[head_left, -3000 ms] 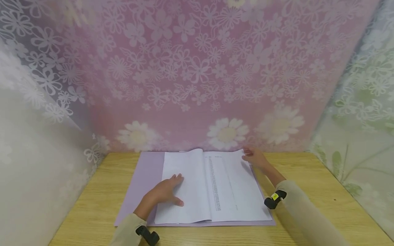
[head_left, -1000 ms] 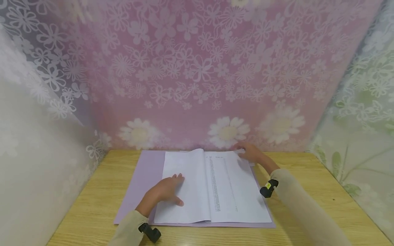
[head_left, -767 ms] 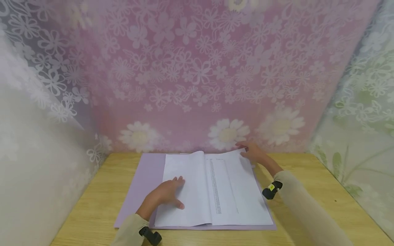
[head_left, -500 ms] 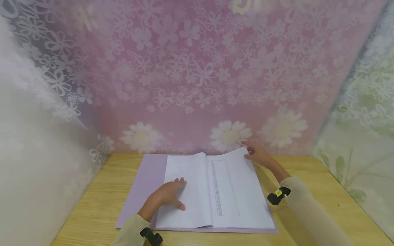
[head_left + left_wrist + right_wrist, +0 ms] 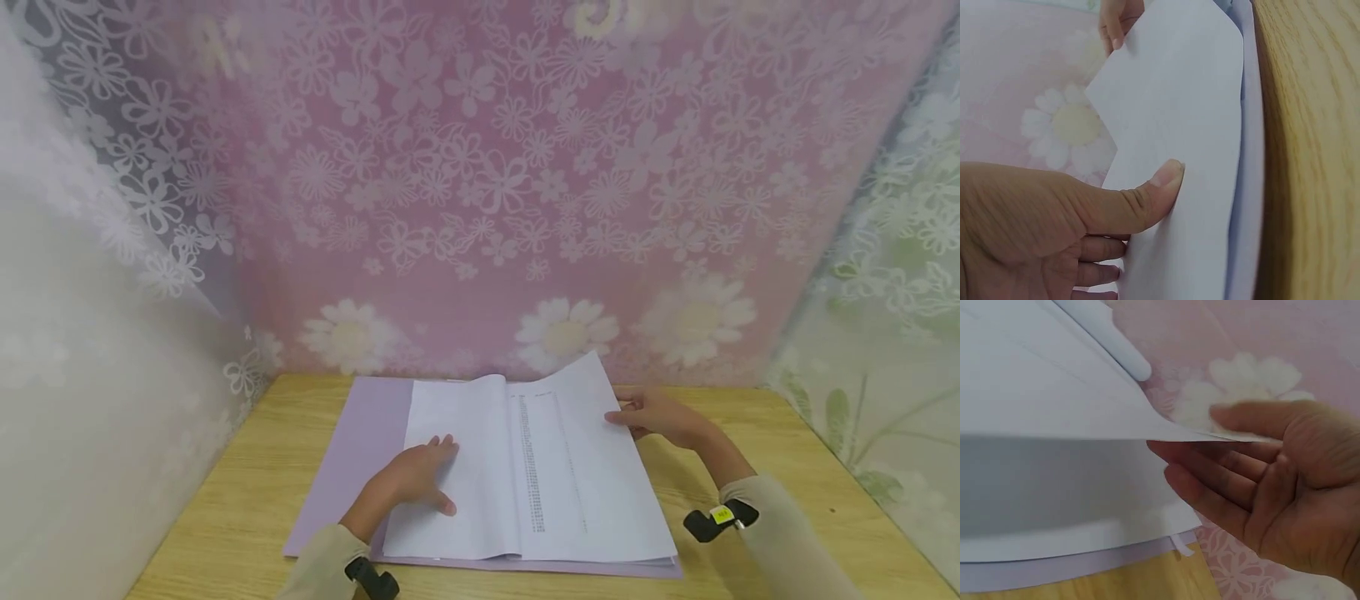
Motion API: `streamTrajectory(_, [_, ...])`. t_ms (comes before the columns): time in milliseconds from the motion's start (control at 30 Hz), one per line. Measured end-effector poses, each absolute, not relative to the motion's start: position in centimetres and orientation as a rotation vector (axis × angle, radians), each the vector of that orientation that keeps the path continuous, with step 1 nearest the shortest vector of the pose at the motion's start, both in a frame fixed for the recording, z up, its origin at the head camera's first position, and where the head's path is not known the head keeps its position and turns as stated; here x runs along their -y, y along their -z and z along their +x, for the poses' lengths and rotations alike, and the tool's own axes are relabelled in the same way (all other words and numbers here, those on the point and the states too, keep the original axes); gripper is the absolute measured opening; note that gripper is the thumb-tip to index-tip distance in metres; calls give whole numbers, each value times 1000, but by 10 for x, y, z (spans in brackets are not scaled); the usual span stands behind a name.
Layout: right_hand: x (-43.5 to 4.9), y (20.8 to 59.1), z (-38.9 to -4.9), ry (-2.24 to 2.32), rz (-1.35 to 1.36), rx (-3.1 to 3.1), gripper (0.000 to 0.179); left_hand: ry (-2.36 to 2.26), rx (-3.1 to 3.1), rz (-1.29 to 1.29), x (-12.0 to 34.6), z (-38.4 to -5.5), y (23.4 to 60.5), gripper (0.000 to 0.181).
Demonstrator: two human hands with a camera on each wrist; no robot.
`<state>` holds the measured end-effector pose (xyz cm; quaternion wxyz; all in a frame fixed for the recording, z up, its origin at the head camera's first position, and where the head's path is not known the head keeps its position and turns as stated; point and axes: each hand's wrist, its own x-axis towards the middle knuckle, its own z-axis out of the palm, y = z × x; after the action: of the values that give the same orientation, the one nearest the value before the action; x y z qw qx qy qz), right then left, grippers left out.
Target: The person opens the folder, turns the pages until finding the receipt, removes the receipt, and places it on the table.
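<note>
An open booklet of white sheets lies in a light purple folder [image 5: 362, 433]. My left hand [image 5: 411, 477] rests on the blank left page [image 5: 480, 467], thumb and fingers spread; its thumb [image 5: 1154, 197] lies on the paper in the left wrist view. At the outer edge of the printed right page [image 5: 555, 467], my right hand [image 5: 663, 419] holds the sheet between thumb and fingers. That sheet [image 5: 1085, 394] is lifted, its far corner raised, and another white page [image 5: 1085, 494] lies beneath it in the right wrist view.
The wooden table [image 5: 232, 458] extends around the folder. A pink flowered backdrop [image 5: 480, 208] stands right behind it, with pale patterned side panels to the left and right [image 5: 892, 358]. A small white tab or ribbon [image 5: 1182, 545] sticks out near the lower page's corner.
The right hand has moved from the page's far corner down its outer edge toward me. The right sheet's corner has risen. My left hand has stayed on the left page.
</note>
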<state>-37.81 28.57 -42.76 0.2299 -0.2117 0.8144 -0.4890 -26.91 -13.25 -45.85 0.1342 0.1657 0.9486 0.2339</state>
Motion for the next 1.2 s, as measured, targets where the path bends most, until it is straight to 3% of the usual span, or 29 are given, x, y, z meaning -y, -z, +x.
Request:
streamTrajectory(167, [-288,434,-376,1339,-530,-2289,36,-662,-2750,473,130,-270,458,98])
streamTrajectory(567, [-288,419,-379,1356,-517,-2349,34,-683,-2757,476,128,-279,462,98])
streamTrajectory(800, [-285,418,-364,1505,-673,-2038,53,-689,-2748,491,130,-277,467,99])
streamTrajectory(967, [-275,431,-358,1524,-747,-2007,52,-712,-2750,502,134,-278,465,95])
streamTrajectory(1200, [-256,446,-352,1434,-817,-2153,65,-926,-2749,559,133,-280,462,70])
